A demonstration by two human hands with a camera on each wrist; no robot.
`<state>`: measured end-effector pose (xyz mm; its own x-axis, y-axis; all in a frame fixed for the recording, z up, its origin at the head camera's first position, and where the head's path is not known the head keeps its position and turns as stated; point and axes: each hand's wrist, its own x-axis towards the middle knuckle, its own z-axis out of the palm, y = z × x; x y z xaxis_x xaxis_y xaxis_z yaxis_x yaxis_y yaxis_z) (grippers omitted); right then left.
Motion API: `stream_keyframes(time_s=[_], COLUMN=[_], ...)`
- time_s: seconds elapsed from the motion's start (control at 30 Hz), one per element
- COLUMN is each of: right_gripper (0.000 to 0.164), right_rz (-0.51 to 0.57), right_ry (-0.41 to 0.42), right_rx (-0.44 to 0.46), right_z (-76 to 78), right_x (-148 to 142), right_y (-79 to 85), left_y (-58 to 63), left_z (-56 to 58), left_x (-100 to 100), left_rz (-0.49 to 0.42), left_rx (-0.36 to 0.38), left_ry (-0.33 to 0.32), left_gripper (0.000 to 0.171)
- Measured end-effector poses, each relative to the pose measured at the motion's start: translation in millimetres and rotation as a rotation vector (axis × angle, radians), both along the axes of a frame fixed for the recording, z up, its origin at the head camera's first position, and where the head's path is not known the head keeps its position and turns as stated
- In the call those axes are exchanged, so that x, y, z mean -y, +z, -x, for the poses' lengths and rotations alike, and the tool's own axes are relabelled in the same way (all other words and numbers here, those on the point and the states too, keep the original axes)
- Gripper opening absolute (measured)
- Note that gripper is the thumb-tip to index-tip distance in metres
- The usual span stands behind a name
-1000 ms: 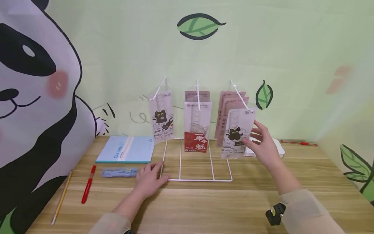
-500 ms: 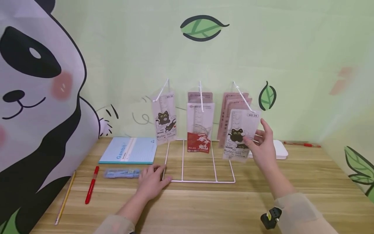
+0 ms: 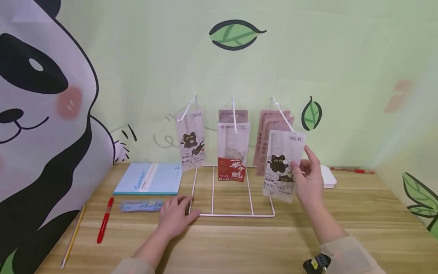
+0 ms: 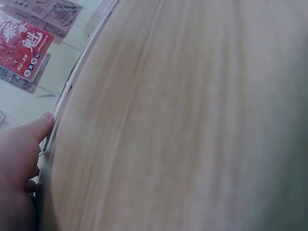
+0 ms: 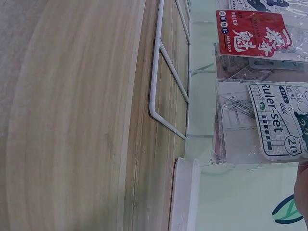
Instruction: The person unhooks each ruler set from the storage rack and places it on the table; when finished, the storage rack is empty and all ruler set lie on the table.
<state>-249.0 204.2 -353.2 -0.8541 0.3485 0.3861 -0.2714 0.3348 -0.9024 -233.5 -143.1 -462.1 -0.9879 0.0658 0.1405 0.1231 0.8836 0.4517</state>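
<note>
A white wire display rack [image 3: 236, 215] stands on the table with clear packets hanging from its three hooks. At its front left corner my left hand [image 3: 176, 215] grips the base wire, the thumb over the front bar; the left wrist view has this thumb [image 4: 42, 126] against the wire. My right hand [image 3: 309, 182] pinches the right edge of a ruler set packet [image 3: 282, 167] with black cats, thumb in front and fingers partly hidden behind. That packet hangs at the tip of the right hook [image 3: 284, 116], ahead of pink packets [image 3: 261, 140]. In the right wrist view, the ruler set [image 5: 279, 120] hangs beside a red-labelled packet [image 5: 252, 32].
Another cat ruler set [image 3: 191, 140] hangs on the left hook, and a red-labelled ruler packet [image 3: 234, 152] in the middle. Left of the rack lie a blue notebook [image 3: 148, 179], a blue packet [image 3: 142, 206], a red pen [image 3: 105, 220] and a pencil [image 3: 73, 236]. A white box [image 3: 328, 177] and another red pen [image 3: 352, 171] lie right.
The lower end of the right ruler set has come down and forward, and my right thumb has shifted toward its right edge. The left hand stays at the rack's corner; the head view shifts slightly.
</note>
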Motion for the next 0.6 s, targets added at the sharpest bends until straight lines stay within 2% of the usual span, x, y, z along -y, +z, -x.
stream_keyframes(time_s=[0.33,0.6], right_gripper=[0.060,0.055], right_rz=[-0.005,-0.010], right_ry=[0.020,0.002], right_rx=[-0.042,-0.084], right_z=[-6.0,-12.4], right_x=[-1.2,-9.9], right_y=[0.5,3.1], left_y=[-2.2,0.3], left_z=[-1.7,0.0], left_x=[0.5,-2.0], left_rz=[-0.013,-0.004], left_rx=[0.005,-0.001], left_ry=[0.014,0.008], left_gripper=[0.062,0.061])
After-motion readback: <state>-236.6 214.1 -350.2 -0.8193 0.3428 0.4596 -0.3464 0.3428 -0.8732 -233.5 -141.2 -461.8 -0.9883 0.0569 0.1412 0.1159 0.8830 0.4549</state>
